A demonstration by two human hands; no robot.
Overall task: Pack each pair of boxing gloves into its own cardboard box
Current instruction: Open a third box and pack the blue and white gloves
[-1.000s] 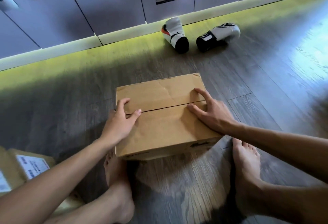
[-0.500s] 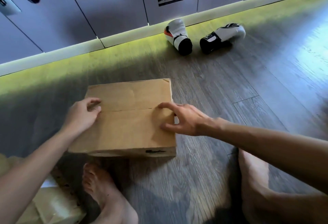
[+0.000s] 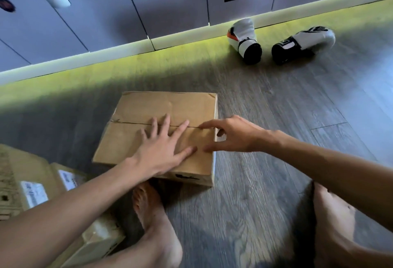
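Bare forearms [image 3: 85, 199], bare left hand [image 3: 162, 150] and right hand [image 3: 236, 136], bare feet [image 3: 157, 231]

closed cardboard box [image 3: 148, 108], left hand [image 3: 161, 150] flat on top

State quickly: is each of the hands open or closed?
Left hand: open, flat on the cardboard box.
Right hand: open, fingertips touching the box, holding nothing.

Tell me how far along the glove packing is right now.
Done: the cardboard box has its flaps shut; contents hidden. In hand: the left hand presses flat on its top, and the right hand touches the seam. Left: the orange-trimmed glove and the other white glove lie unpacked by the lockers.
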